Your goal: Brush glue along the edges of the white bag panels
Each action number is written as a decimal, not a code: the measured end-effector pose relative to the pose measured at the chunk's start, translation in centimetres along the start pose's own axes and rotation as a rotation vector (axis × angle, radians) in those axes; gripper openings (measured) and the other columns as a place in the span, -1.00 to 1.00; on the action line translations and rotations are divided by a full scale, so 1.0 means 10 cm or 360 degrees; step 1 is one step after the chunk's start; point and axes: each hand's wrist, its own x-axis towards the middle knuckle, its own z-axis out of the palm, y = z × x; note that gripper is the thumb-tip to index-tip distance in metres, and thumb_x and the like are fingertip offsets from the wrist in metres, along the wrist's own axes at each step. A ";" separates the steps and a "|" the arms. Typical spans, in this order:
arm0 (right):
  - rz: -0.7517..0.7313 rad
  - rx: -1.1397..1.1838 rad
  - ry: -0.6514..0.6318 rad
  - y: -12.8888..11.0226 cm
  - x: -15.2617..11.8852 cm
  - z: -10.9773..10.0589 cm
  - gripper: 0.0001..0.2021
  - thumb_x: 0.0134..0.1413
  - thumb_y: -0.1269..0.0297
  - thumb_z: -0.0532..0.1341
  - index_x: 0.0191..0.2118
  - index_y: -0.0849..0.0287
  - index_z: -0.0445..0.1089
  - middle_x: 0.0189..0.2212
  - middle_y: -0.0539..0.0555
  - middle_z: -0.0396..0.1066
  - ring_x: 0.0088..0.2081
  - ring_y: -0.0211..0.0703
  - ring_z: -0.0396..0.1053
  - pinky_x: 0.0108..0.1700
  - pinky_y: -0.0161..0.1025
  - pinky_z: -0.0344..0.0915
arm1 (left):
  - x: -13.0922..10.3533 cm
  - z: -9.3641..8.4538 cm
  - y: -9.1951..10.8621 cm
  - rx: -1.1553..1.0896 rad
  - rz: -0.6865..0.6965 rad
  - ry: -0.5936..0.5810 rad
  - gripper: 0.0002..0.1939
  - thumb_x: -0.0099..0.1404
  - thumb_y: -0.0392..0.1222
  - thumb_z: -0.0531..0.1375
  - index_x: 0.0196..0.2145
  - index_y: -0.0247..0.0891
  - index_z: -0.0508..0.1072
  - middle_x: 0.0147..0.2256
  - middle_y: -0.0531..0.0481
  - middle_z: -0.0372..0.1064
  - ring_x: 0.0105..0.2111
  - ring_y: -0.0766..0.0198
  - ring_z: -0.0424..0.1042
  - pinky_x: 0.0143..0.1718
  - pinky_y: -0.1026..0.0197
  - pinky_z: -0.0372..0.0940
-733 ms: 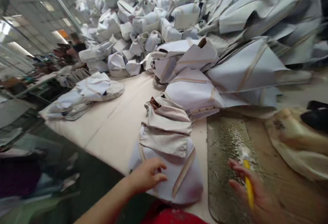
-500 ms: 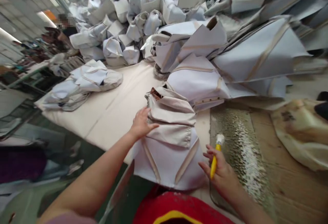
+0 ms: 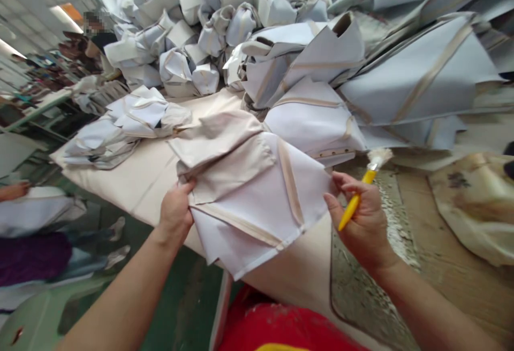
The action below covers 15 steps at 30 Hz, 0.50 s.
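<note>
A white and beige fabric piece (image 3: pixel 257 196) with tan strips is raised and tilted over the table in front of me. My left hand (image 3: pixel 176 206) pinches its left edge, thumb on top. My right hand (image 3: pixel 359 214) has a yellow-handled brush (image 3: pixel 356 196) between its fingers, bristles up and whitish. The thumb and fingertips of that hand are at the piece's right corner; whether they pinch it is hard to tell. Below the right hand lies a dark board (image 3: pixel 353 287) smeared with white paste.
Folded white and grey pieces (image 3: pixel 184 67) are heaped across the back. A smaller bundle (image 3: pixel 136 115) lies on the pale tabletop (image 3: pixel 144 190) at left. Brown cardboard (image 3: pixel 450 265) and a yellowish bag (image 3: pixel 474 206) are at right. People (image 3: pixel 98 40) are at far left.
The fabric piece has been lifted and turned, its beige part swinging left. My left hand moved down-left and closed on its edge. My right hand rose to its right corner with the brush.
</note>
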 end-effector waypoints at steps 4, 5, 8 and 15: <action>0.0101 -0.0252 -0.0027 0.16 -0.19 -0.03 -0.63 0.00 0.08 0.18 -0.15 0.16 0.10 0.03 0.30 0.20 0.06 0.08 0.20 0.02 0.03 0.18 | -0.63 0.02 -0.49 -0.0053 -0.0506 -0.0097 -0.74 0.09 -0.20 0.15 -0.22 -0.26 0.29 -0.41 0.04 0.38 -0.44 0.32 0.40 -0.49 0.32 0.31; 0.0226 -0.0297 -0.0089 0.24 -0.31 -0.02 -0.60 0.00 0.02 0.16 -0.14 0.18 0.11 0.03 0.34 0.19 0.04 0.13 0.22 0.00 0.06 0.19 | -0.78 0.03 -0.61 0.0013 -0.0663 -0.0235 -0.73 0.07 -0.15 0.19 -0.27 -0.31 0.31 -0.45 -0.01 0.38 -0.49 0.28 0.40 -0.55 0.29 0.30; 0.0476 -0.0362 -0.0239 0.47 -0.61 0.07 -0.53 -0.01 -0.06 0.13 -0.12 0.21 0.10 0.01 0.39 0.20 0.01 0.19 0.24 -0.03 0.09 0.21 | -1.10 -0.02 -0.71 0.0398 -0.1012 -0.0713 -0.55 0.06 0.16 0.17 -0.37 -0.34 0.30 -0.54 -0.07 0.37 -0.60 0.26 0.38 -0.69 0.35 0.16; 0.0360 -0.0328 -0.0349 0.46 -0.63 0.35 -0.81 0.09 0.26 0.02 -0.18 0.20 0.14 -0.41 0.12 0.34 -0.42 -0.06 0.37 -0.36 -0.15 0.32 | -0.74 0.16 0.25 0.1424 0.0290 -0.1103 -0.58 0.15 0.16 0.04 -0.39 -0.28 0.41 -0.28 -0.11 0.43 -0.24 0.14 0.40 -0.21 0.15 0.28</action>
